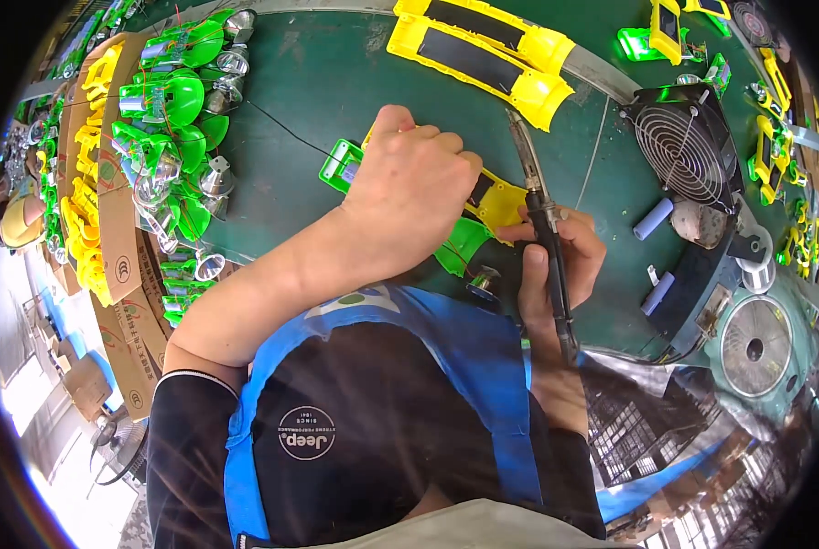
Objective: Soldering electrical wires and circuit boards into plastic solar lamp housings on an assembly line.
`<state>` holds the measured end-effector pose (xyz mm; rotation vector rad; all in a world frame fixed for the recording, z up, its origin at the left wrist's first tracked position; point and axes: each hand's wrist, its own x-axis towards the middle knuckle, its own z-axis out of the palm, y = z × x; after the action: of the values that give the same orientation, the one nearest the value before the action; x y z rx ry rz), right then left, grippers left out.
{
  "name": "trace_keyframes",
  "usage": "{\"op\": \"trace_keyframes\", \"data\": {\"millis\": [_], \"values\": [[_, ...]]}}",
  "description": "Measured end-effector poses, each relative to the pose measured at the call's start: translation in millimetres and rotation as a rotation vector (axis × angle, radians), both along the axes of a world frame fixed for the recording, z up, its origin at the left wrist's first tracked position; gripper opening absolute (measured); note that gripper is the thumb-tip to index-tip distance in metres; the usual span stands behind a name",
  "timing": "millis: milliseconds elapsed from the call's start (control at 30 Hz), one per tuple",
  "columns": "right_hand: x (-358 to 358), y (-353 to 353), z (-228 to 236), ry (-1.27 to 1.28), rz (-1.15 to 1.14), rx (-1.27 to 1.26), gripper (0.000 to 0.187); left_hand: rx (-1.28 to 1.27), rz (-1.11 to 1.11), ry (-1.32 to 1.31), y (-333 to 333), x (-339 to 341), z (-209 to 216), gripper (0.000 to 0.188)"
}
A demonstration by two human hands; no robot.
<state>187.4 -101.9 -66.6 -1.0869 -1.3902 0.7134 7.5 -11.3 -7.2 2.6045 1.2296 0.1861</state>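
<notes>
My left hand is closed, knuckles up, over a green lamp housing and a yellow shell with a dark panel. Its fingertips are hidden, so what they grip cannot be made out. A black wire runs from the housing's far left end, where a blue-grey cell shows. In my right hand a soldering iron with a black handle is held, its metal tip pointing away from me. The right fingertips are close to the yellow shell's right end. A silvery reflector cup lies beside the housing, near my apron.
Two yellow shells lie at the far side of the green table. Green housings with reflectors are piled left, beside a carton of yellow parts. A black fan and loose blue cells are at right.
</notes>
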Motion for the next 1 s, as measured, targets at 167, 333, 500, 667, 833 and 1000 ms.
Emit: {"op": "trace_keyframes", "data": {"millis": [167, 333, 500, 667, 833, 1000], "values": [[2.8, -1.7, 5.4, -0.056, -0.032, -0.092, 0.038, 0.011, -0.001, -0.016, -0.8, -0.8, 1.2, 0.007], [2.1, -3.4, 10.5, 0.106, -0.094, -0.108, 0.036, 0.008, -0.006, -0.019, -1.2, -4.4, 0.3, 0.008], [7.5, -3.4, 16.6, 0.308, -0.192, -0.128, 0.042, 0.013, -0.012, -0.047, -1.0, -4.8, -1.3, 0.008], [14.0, -8.8, 19.8, 0.197, -0.157, -0.147, 0.042, -0.014, -0.005, -0.005, -0.1, -4.1, 0.2, 0.009], [16.8, -10.1, 9.6, 0.232, -0.155, -0.158, 0.041, -0.052, -0.037, -0.106, 3.1, -10.2, 6.1, 0.008], [23.4, -10.7, 7.9, 0.369, -0.173, -0.167, 0.038, -0.077, -0.03, -0.187, 1.9, -9.8, 5.7, 0.007]]}}
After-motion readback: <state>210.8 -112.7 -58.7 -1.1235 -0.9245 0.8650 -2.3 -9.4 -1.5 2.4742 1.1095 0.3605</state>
